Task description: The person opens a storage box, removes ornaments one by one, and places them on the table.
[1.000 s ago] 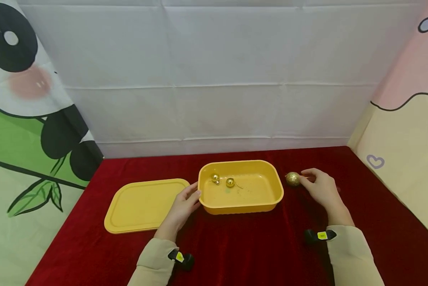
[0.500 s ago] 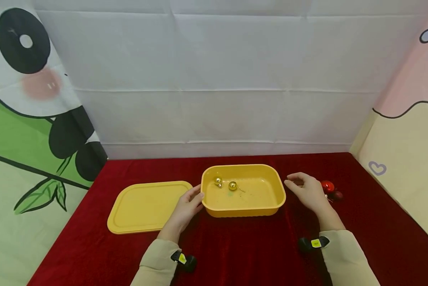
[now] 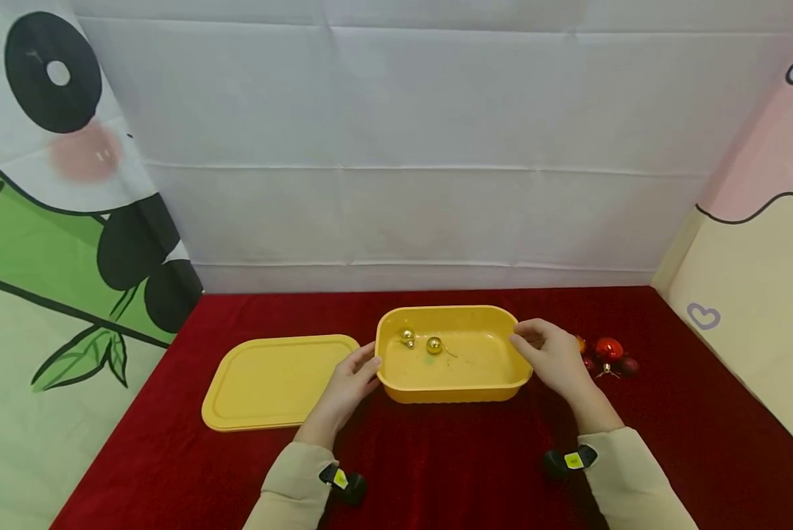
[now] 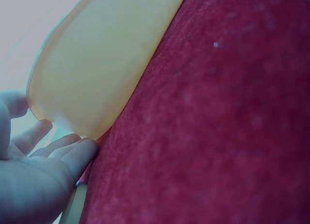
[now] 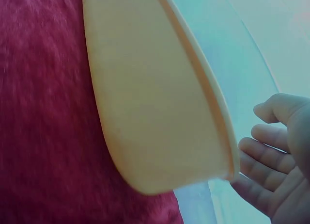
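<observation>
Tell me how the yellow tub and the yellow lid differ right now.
The yellow tub is deep with raised walls; the yellow lid is flat and shallow. The tub holds two small gold balls; the lid carries nothing. The left hand touches the tub's left end and the right hand is at its right rim, while the lid lies apart, untouched. Both are yellow, rounded rectangles on the red cloth.

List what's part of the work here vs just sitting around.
In use: yellow tub, steadied by left hand; two gold baubles inside it; right hand at its right rim, contents hidden.

Lying about: yellow lid; red baubles; red cloth.
</observation>
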The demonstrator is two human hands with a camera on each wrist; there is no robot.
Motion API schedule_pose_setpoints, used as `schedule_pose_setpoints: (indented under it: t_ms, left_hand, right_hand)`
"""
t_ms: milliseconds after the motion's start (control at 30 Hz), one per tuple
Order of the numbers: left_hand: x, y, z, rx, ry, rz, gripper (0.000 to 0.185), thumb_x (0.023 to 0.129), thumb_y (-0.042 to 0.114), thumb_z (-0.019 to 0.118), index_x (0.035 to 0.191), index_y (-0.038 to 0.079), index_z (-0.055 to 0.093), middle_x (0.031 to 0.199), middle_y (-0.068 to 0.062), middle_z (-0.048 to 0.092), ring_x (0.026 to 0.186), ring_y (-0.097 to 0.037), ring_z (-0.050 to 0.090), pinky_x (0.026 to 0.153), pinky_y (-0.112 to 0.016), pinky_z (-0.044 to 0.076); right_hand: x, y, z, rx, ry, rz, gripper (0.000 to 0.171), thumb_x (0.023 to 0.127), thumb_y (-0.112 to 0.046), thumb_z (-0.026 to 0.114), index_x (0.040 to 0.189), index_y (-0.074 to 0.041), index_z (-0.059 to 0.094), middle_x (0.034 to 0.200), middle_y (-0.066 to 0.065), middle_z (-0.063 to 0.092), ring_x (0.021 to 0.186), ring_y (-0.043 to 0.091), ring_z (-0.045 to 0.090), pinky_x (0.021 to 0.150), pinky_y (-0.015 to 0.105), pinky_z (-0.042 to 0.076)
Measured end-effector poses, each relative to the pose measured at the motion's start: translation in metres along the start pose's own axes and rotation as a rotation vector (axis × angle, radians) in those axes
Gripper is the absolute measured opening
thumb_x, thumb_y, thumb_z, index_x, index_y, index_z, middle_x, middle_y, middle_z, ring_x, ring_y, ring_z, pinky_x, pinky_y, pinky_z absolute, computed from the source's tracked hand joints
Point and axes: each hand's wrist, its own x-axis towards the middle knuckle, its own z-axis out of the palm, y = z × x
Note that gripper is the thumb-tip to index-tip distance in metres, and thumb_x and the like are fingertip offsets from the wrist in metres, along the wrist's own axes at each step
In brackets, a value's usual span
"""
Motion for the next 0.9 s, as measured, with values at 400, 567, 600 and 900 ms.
schedule_pose_setpoints:
  t_ms: [400, 567, 600, 900]
  left_hand:
    - [0.002, -0.001, 0.0, -0.002, 0.004, -0.002, 0.05, 0.1, 0.019, 0.047, 0.146, 0.006, 0.033, 0.149, -0.019, 0.036, 0.134, -0.034, 0.039, 0.108, -0.05, 0.037]
    - [0.001, 0.0, -0.001, -0.004, 0.001, 0.0, 0.05, 0.1, 0.019, 0.046, 0.146, 0.006, 0.033, 0.149, -0.019, 0.036, 0.134, -0.034, 0.039, 0.108, -0.05, 0.037]
    - [0.0, 0.0, -0.001, -0.003, 0.002, -0.001, 0.05, 0.1, 0.019, 0.047, 0.146, 0.006, 0.033, 0.149, -0.019, 0.036, 0.134, -0.034, 0.039, 0.108, -0.05, 0.037]
    - [-0.003, 0.004, -0.001, -0.011, -0.003, -0.007, 0.05, 0.1, 0.02, 0.047, 0.146, 0.007, 0.034, 0.149, -0.018, 0.036, 0.135, -0.034, 0.038, 0.108, -0.05, 0.037]
  right_hand:
    - [0.005, -0.018, 0.023, -0.027, -0.063, -0.128, 0.028, 0.089, -0.019, 0.065, 0.107, 0.003, 0.066, 0.103, 0.018, 0.068, 0.097, 0.034, 0.064, 0.087, 0.047, 0.053]
    - [0.007, -0.029, 0.03, -0.095, -0.11, -0.142, 0.031, 0.089, -0.021, 0.065, 0.11, 0.002, 0.065, 0.105, 0.019, 0.068, 0.098, 0.034, 0.064, 0.086, 0.048, 0.053]
    - [0.007, -0.03, 0.032, -0.103, -0.119, -0.138, 0.032, 0.089, -0.021, 0.066, 0.111, 0.001, 0.065, 0.106, 0.018, 0.068, 0.098, 0.034, 0.064, 0.087, 0.048, 0.053]
    - [0.01, -0.042, 0.046, -0.122, -0.177, -0.138, 0.036, 0.087, -0.022, 0.067, 0.115, 0.001, 0.064, 0.111, 0.017, 0.065, 0.102, 0.032, 0.062, 0.088, 0.046, 0.052]
